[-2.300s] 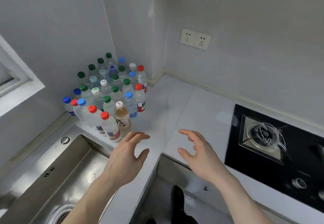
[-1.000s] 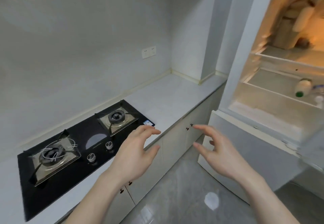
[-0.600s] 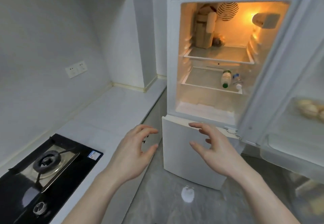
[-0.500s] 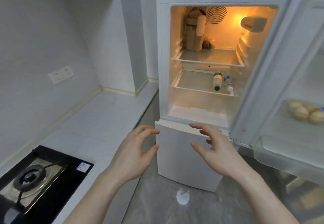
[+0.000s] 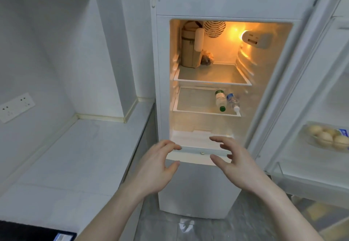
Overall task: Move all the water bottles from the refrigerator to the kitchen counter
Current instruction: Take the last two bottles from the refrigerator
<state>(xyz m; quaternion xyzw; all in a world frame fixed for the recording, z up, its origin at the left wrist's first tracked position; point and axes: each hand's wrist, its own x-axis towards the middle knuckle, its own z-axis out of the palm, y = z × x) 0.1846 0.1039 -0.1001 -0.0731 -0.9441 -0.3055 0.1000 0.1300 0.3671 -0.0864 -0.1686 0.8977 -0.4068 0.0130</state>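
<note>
- So, both hands are empty right now: the left hand (image 5: 156,167) and the right hand (image 5: 234,162) hover in front of the open fridge (image 5: 207,3), fingers spread and curled, gripping nothing. My guess is they're pre-shaped for grabbing 1 bottle each.
- The bottles left to move: 2 of them lying on their sides on the lower shelf (image 5: 198,111), toward its right end. The green-cap bottle (image 5: 220,100) and the white-cap bottle (image 5: 233,101) lie just beside each other, caps pointing out at the front (handy, since the necks come first when you reach in).
- The fridge door (image 5: 309,93) is swung wide to the right, so the path to the shelf is clear. Both hands are well below and in front of the bottles, not touching them.
- The counter (image 5: 81,157) runs right up to the fridge on the left, bare in the part I can see.
- Hard to make out: the labels are too blurry to read, and I can't tell if anything sits further back behind the bottles. The tan stuff (image 5: 190,48) on the top shelf is unclear. The door trays are cut off at the right edge; there are eggs (image 5: 328,137) in 1, the rest unknown.
</note>
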